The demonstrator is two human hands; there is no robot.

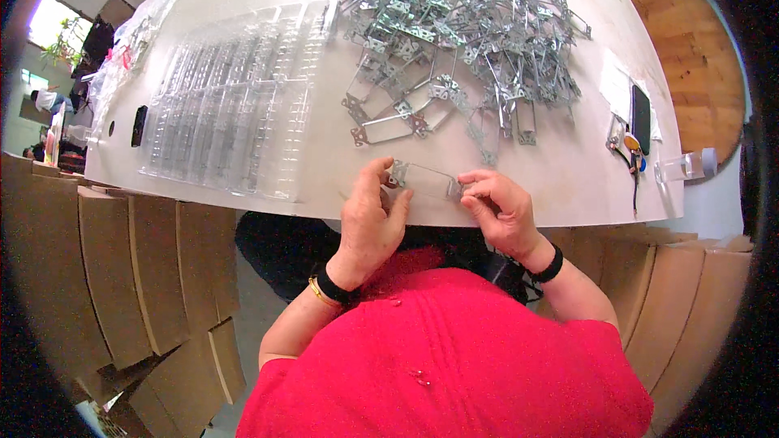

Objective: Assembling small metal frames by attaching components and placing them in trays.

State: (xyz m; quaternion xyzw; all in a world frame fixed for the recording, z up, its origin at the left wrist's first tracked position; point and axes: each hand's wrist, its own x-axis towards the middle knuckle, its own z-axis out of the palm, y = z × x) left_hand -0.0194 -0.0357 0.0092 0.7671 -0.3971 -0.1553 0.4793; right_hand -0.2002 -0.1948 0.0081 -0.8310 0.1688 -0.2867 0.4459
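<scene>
Between my two hands, close to the table's front edge, is a metal frame bracket [430, 172] with thin side rods and a plate at each end. My left hand [373, 217] is closed at its left end, thumb and fingers about the end plate. The right end is pinched by my right hand [501, 212], whose fingertips partly hide it. Just beyond lies a large tangled pile of similar metal brackets [519, 49], several of them spread loosely at its near side.
Clear plastic trays [231, 101] with rows of compartments lie at left, a black object [139, 126] beside them. At right are a phone [639, 120], pliers [632, 154] and a clear bottle [686, 165]. Cardboard boxes [118, 276] stand below the table [341, 195] on both sides.
</scene>
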